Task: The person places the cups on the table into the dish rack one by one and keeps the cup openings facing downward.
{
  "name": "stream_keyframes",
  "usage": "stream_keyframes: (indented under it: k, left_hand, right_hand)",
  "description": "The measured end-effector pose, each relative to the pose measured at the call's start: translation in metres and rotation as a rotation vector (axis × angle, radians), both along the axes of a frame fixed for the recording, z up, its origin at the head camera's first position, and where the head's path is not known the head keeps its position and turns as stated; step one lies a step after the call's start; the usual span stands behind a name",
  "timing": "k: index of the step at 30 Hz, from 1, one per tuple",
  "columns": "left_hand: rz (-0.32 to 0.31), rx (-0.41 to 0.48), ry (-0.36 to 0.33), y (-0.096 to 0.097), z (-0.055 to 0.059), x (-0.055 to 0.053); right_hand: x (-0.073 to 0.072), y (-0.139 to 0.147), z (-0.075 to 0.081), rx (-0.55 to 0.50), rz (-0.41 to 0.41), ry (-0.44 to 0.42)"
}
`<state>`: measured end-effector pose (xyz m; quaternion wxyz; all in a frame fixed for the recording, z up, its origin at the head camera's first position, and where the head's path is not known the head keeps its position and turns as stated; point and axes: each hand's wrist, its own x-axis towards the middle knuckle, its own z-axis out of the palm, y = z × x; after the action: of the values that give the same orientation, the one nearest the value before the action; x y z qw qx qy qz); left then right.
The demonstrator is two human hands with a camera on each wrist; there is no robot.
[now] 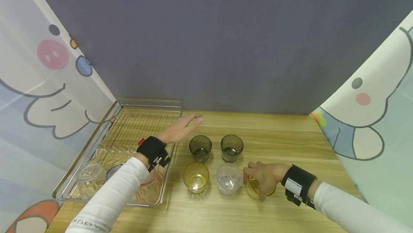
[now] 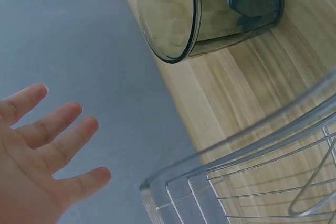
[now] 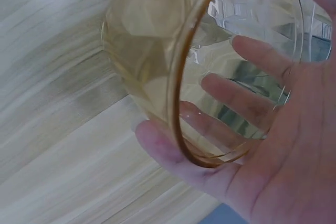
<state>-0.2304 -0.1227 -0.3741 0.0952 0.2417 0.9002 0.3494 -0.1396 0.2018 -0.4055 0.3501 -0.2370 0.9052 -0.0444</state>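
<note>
My right hand (image 1: pixel 267 175) reaches over an amber glass (image 1: pixel 253 189) at the right end of the front row, its thumb and fingers curved round the sides. In the right wrist view the fingers lie along the far side of the amber glass (image 3: pixel 147 45), which stands on the wood. My left hand (image 1: pixel 179 131) hovers with fingers extended, holding nothing, between the wire rack and a smoky grey glass (image 1: pixel 200 148). That grey glass (image 2: pixel 233 14) stands apart from the left fingers in the left wrist view.
Beside the amber glass stand a clear glass (image 1: pixel 229 181) and another amber glass (image 1: pixel 195 180), with a second grey glass (image 1: pixel 231 147) behind. The wire rack (image 1: pixel 145 123) at left holds a clear glass (image 1: pixel 90 181), a blue-rimmed one (image 1: pixel 113 170) and a pink-rimmed one (image 1: pixel 149 190). A grey wall (image 1: pixel 206 46) rises behind.
</note>
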Motion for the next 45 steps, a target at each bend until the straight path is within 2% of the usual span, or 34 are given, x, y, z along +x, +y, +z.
stream_keyframes:
  k: [5, 12, 16, 23, 28, 45]
  left_hand:
    - [0.037, 0.052, -0.020, -0.007, 0.003, -0.003]
    - [0.075, 0.092, 0.017, -0.017, 0.013, -0.005]
    - [0.095, 0.106, 0.025, -0.023, 0.015, -0.006]
    - [0.126, 0.163, -0.016, -0.032, 0.018, -0.009]
    - [0.129, 0.165, -0.001, -0.037, 0.021, -0.010]
    - [0.130, 0.166, 0.079, -0.040, 0.041, -0.007]
  right_hand:
    - [-0.001, 0.001, 0.000, -0.014, -0.001, -0.010]
    - [-0.011, 0.008, 0.002, -0.102, 0.010, -0.056]
    - [-0.015, 0.013, 0.002, -0.161, -0.022, -0.106]
    - [-0.018, 0.022, 0.007, -0.203, -0.071, -0.168]
    - [-0.023, 0.028, 0.015, -0.227, -0.086, -0.174]
    - [-0.046, 0.041, 0.049, -0.286, -0.125, -0.171]
